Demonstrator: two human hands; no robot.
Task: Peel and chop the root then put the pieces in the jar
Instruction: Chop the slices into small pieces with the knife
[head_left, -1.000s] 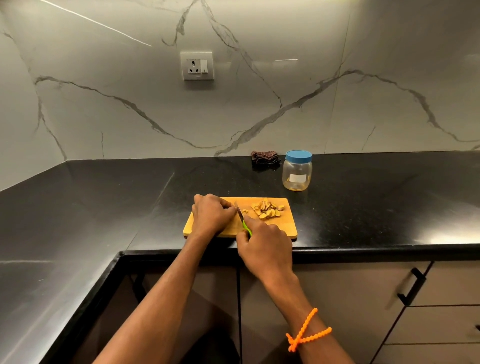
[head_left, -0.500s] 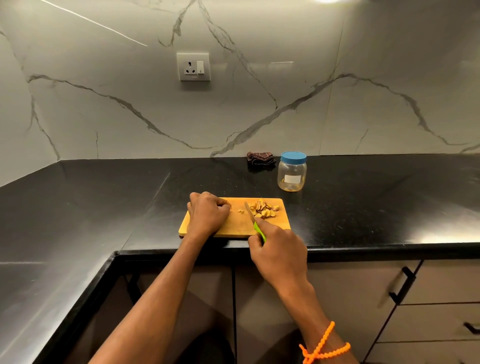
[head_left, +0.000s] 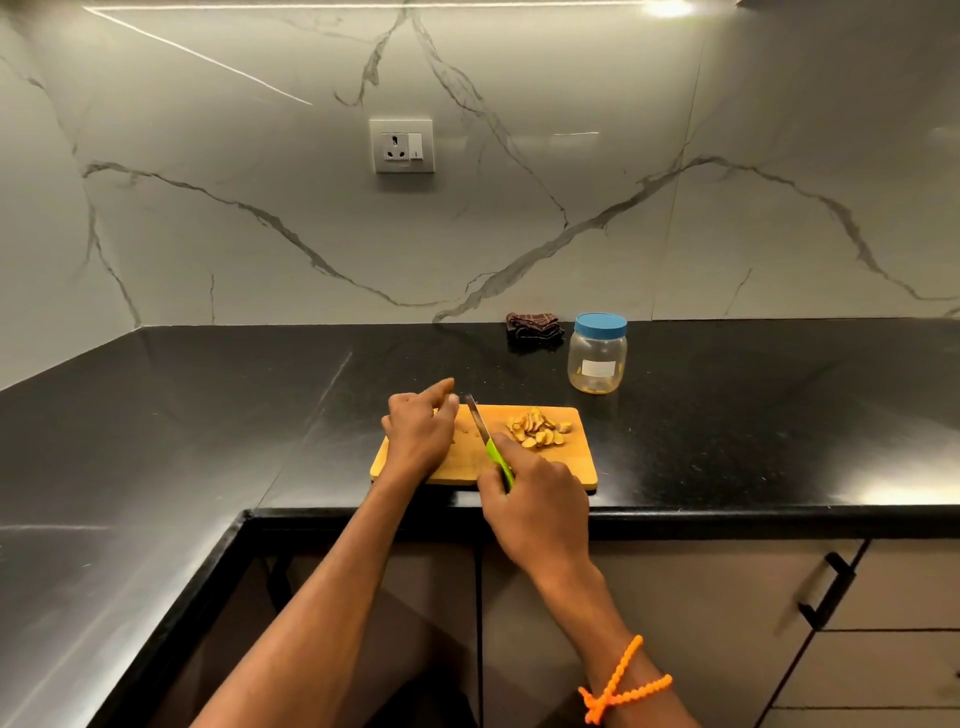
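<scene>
The black countertop (head_left: 208, 415) bears a cutting board (head_left: 582, 467), jar (head_left: 597, 358) and dark cloth (head_left: 535, 326).

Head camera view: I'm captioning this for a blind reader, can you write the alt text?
A right hand grips a green-handled knife on a wooden cutting board, beside the left hand; chopped root slices are piled on the board's right. Behind stand a blue-lidded jar and a dark cloth on the black counter.

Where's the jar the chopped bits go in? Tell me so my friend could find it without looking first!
Find the black counter under the marble wall, then the wooden cutting board near its front edge. Just behind the board's far right corner stands the jar. It is see-through with a blue lid and a white label, unlike the dark folded cloth to its left.
</scene>
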